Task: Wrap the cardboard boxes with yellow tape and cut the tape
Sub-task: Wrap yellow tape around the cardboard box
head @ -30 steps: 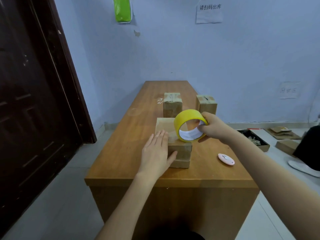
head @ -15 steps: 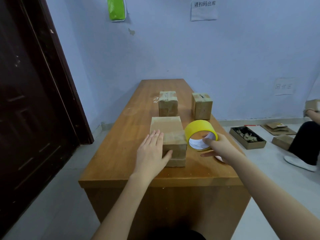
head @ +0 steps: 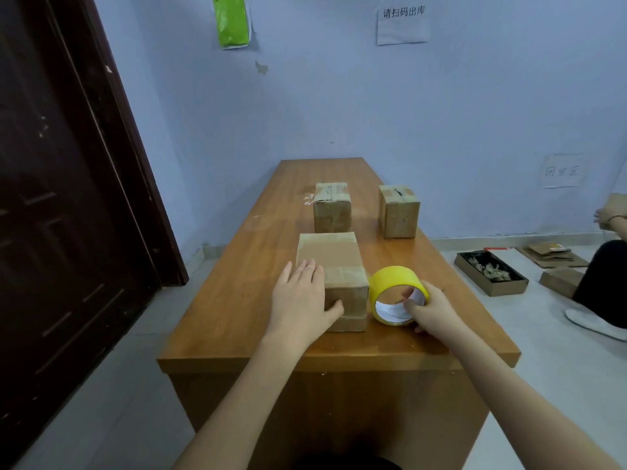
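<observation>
A cardboard box (head: 334, 262) lies near the front of the wooden table (head: 237, 300). My left hand (head: 300, 300) rests flat on its left side, fingers straight and thumb against the front face. The roll of yellow tape (head: 393, 283) stands on edge on the table right beside the box. My right hand (head: 431, 310) grips the roll's right rim, with fingers hooked into the core. Two more cardboard boxes, one on the left (head: 332, 206) and one on the right (head: 398, 210), stand farther back on the table.
A dark door (head: 51, 198) stands at the left. On the floor to the right lie a shallow tray of scraps (head: 490, 273), flattened cardboard (head: 549, 257) and a small box (head: 559, 279). Another person (head: 604, 283) sits at the right edge.
My right hand has brought the tape roll down from above the box to the table at the box's right side. My left hand has stayed on the box.
</observation>
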### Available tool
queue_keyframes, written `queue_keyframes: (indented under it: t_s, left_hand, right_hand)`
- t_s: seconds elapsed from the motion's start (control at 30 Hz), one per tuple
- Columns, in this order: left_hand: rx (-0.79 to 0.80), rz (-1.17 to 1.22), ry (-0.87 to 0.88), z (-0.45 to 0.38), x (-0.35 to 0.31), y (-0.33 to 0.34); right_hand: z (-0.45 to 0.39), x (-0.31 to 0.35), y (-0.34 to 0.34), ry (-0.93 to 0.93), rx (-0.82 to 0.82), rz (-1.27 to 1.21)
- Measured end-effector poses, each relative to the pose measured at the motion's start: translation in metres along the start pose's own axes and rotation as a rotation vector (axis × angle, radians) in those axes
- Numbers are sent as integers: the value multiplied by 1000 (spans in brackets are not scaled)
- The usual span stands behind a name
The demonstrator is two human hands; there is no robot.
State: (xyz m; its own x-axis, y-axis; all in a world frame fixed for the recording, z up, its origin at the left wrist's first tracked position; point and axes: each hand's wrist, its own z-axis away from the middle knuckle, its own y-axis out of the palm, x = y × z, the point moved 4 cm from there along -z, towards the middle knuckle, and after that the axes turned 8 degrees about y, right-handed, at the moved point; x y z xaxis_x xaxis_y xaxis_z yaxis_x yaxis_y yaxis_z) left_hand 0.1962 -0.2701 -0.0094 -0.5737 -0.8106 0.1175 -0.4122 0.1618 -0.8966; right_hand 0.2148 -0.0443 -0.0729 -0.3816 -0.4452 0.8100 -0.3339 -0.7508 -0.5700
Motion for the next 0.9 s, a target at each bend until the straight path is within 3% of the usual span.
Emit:
queue_keyframes:
  t_s: [0.1, 0.27, 0.47, 0.63, 0.8, 0.9]
  left_hand:
    - [3, -51, 46, -11, -14, -5]
    - [26, 55, 231, -22, -39, 11]
    - [19, 127, 185, -24, -32, 13]
    - [64, 22, -62, -8, -16, 13]
    - [164, 13, -186, -12, -21, 9]
    - [224, -57, -108, -23, -34, 5]
  right_hand:
    - [-2, 0, 2, -22, 0, 29]
    - [-2, -4, 1, -46, 7, 7]
    - [-6, -6, -1, -59, 24, -12]
    - [-9, -9, 0, -79, 14, 0]
    - [-11, -8, 3, -101, 7, 9]
    - [-9, -8, 2, -109, -8, -5]
